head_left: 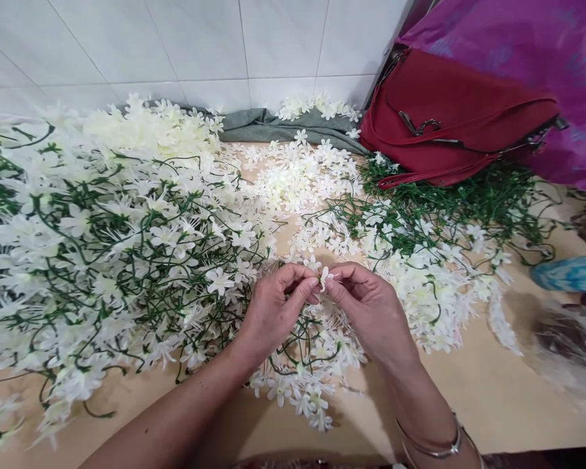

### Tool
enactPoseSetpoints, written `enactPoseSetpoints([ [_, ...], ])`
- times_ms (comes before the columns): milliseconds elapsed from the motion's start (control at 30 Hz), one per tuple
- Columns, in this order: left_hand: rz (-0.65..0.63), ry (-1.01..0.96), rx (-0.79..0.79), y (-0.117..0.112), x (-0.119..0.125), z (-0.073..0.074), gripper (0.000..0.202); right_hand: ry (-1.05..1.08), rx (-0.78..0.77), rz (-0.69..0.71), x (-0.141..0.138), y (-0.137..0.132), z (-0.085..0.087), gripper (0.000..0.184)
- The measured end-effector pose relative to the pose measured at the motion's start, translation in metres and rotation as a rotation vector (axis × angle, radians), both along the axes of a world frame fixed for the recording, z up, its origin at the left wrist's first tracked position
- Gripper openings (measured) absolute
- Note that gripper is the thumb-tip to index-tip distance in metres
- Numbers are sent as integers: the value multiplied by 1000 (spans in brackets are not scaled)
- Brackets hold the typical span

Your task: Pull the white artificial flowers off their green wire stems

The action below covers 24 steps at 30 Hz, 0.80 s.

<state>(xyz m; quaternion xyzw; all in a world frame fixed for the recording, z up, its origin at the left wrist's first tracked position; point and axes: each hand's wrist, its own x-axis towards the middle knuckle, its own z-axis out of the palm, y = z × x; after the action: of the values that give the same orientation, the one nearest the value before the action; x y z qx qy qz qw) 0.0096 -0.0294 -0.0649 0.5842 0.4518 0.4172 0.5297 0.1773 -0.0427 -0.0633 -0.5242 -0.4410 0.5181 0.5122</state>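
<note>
Left hand [273, 309] and right hand [366, 306] meet, fingers [306, 291] pinching one small white flower [325, 276] between them, steadying it above the heaped stems [127, 247].

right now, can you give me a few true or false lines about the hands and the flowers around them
1. Both hands pinch one small white flower between them. True.
2. The left hand lies flat on the floor. False: it is raised, fingertips meeting the right hand.
3. A red bag lies at the upper right. True.
4. The flower stems are blue. False: the stems are green.
5. A bangle sits on the right wrist. True.
</note>
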Motion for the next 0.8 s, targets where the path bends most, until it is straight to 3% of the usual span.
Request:
enactPoseSetpoints([
  [400,-33,-224,-118,0,1,-7,14,99,-66,60,5,0,1,15],
  [800,-58,-5,-12,0,-3,-2,15,95,-132,12,8,1,-2,22],
])
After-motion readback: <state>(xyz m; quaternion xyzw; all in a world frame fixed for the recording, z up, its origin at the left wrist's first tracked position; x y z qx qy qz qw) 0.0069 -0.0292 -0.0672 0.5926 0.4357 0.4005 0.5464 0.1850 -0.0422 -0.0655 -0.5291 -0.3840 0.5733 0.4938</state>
